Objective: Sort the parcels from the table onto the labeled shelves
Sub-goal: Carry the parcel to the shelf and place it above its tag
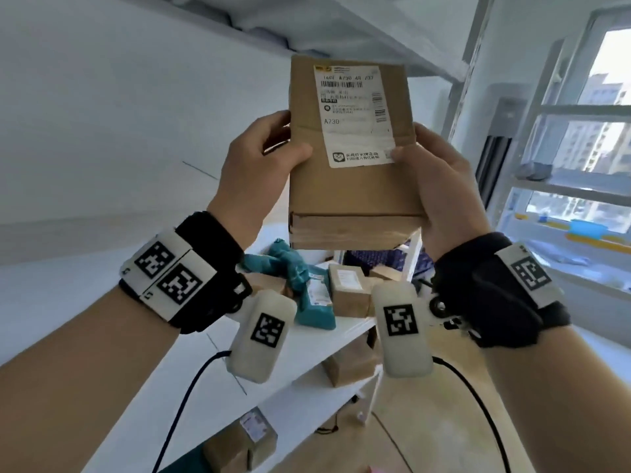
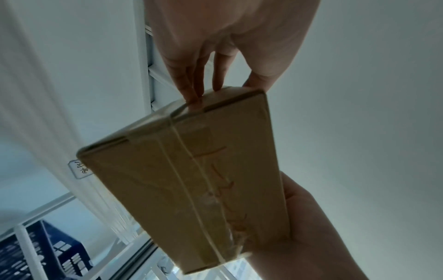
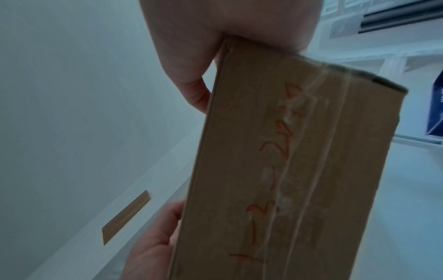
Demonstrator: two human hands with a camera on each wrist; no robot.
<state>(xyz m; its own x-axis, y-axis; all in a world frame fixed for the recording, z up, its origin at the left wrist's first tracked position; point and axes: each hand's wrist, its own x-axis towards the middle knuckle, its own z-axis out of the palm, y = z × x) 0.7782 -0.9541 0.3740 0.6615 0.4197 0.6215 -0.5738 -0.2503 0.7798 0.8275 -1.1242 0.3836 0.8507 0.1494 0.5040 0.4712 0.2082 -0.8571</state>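
Observation:
I hold a brown cardboard parcel (image 1: 351,192) raised in front of me with both hands. Its white shipping label (image 1: 355,114) faces me and reads A730. My left hand (image 1: 269,151) grips the left side, thumb on the front face. My right hand (image 1: 430,162) grips the right side, thumb on the label's lower corner. In the left wrist view my left hand (image 2: 215,56) holds one end of the parcel (image 2: 187,180), whose taped underside bears red handwriting. In the right wrist view my right hand (image 3: 203,47) clamps the parcel's (image 3: 287,170) edge.
A white shelf board (image 1: 375,32) hangs just above the parcel. Below, a white shelf (image 1: 307,356) carries teal bags (image 1: 314,302) and brown boxes (image 1: 348,291); more boxes (image 1: 351,363) sit lower down. A shelf tag (image 2: 80,168) and a blue crate (image 2: 36,255) show. A window (image 1: 580,131) is at the right.

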